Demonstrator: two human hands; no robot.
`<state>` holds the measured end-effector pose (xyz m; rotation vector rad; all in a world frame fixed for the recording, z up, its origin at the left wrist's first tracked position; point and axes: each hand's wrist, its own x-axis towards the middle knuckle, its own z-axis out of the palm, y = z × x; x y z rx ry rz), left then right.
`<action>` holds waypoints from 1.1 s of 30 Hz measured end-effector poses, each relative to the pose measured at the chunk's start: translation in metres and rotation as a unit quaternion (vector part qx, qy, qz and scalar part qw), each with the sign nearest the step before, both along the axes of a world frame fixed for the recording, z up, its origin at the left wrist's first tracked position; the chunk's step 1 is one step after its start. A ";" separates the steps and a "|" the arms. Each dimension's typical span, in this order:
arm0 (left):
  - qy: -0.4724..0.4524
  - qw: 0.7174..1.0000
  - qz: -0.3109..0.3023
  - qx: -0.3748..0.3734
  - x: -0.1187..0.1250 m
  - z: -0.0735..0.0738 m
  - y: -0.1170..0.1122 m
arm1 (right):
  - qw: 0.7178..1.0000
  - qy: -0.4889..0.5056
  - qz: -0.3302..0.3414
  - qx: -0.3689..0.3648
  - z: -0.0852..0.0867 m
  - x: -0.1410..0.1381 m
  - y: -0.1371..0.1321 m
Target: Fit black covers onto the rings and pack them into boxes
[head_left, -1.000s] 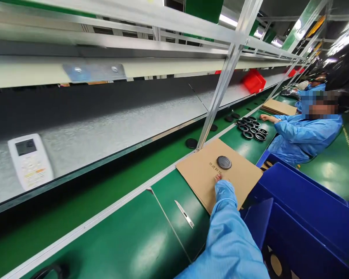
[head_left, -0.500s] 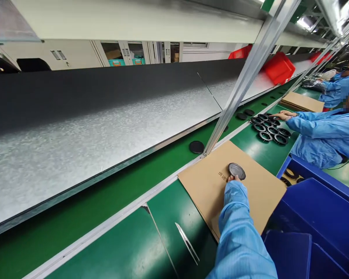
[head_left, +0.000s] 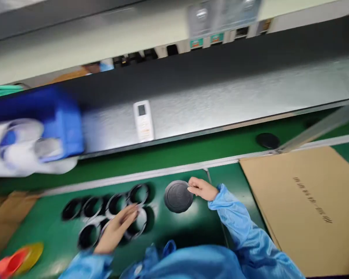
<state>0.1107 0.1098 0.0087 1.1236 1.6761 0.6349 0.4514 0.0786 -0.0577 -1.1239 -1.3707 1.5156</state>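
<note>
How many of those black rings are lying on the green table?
About 6: four in a back row, two nearer, one left of the left hand and one under its fingers. Blur may hide more.

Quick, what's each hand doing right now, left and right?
Left hand: open, fingers lying flat on the black rings.
Right hand: closed on the edge of the dark round disc, holding it.

Green bench (head_left: 197, 228) — black rings (head_left: 110, 205), cardboard sheet (head_left: 302, 201) (printed).
</note>
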 end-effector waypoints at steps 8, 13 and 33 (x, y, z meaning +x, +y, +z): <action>-0.593 0.750 -0.111 -0.271 -0.047 0.012 -0.068 | 0.977 -0.060 0.186 0.085 0.083 -0.155 0.017; -0.702 0.693 -0.055 -0.157 -0.087 0.017 -0.091 | 0.972 -0.082 -0.071 0.207 0.093 -0.215 -0.028; -0.760 0.641 -0.009 -0.104 -0.173 0.034 -0.103 | 0.906 -0.265 -0.031 0.328 0.099 -0.326 -0.066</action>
